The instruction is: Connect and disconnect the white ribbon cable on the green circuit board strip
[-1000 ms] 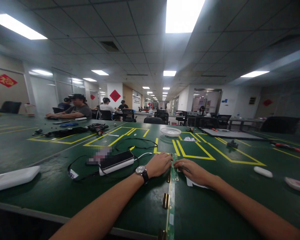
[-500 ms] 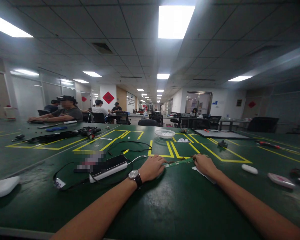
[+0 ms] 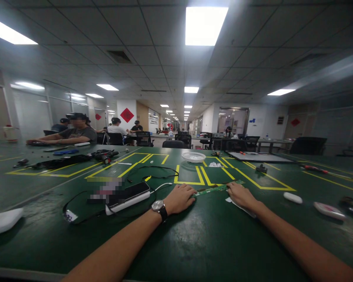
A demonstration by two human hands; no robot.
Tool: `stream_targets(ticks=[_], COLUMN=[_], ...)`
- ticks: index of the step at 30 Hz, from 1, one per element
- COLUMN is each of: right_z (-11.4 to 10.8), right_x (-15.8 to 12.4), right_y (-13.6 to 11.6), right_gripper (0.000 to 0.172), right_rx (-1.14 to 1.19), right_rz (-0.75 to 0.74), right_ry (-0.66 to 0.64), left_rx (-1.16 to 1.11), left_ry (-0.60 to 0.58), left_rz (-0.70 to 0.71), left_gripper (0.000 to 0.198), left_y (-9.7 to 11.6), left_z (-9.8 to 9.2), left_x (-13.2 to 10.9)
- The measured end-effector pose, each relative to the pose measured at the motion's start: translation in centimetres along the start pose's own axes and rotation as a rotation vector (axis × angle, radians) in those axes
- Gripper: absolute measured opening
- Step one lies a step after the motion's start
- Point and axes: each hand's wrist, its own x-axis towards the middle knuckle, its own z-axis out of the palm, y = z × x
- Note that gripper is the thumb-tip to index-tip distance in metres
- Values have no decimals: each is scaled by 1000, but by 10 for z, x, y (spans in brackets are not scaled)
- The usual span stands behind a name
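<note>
A narrow green circuit board strip (image 3: 213,190) lies at a slant low over the table between my two hands. My left hand (image 3: 180,199), with a watch on the wrist, has its fingertips closed on the strip's left end. My right hand (image 3: 241,196) grips it near the right end, and a short piece sticks out past the fingers. Beneath the right hand is a flat white piece (image 3: 248,212), mostly covered, its kind unclear. Just left of my left hand, a black-topped white device (image 3: 128,197) lies among dark cables.
On the green table (image 3: 182,243) with yellow tape lines stand a white basket (image 3: 193,157) and crumpled paper (image 3: 216,165). Farther right are a white oval case (image 3: 293,197), a pinkish case (image 3: 329,210) and a screwdriver (image 3: 314,169). A person (image 3: 79,131) sits across at left.
The right end of the strip now shows beyond my right hand's fingers, and that hand has tilted slightly. My left hand has barely moved.
</note>
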Motion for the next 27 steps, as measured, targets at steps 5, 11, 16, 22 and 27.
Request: stream_targets(ticks=[5,11,16,22,27], right_z=[-3,-6,-16,-29,-29], right_x=[4,5,-10,-29,-15], right_y=[4,-10,-44,-83,-60], right_gripper=[51,51,44,44,29], right_rx=[95,181,289,448,300], right_rz=[-35,-226,-467,-729,-406], right_ry=[-7,-48,-108,-154,41], left_rx=[-1,-2,-4,-27,-38], left_ry=[11,18,34,17,-32], left_rz=[11,5,13,35,27], left_gripper=[29,28,28,31,32], left_y=[-1,0,-1,1,3], left_z=[2,0,2,6,5], left_x=[1,1,1,1,0])
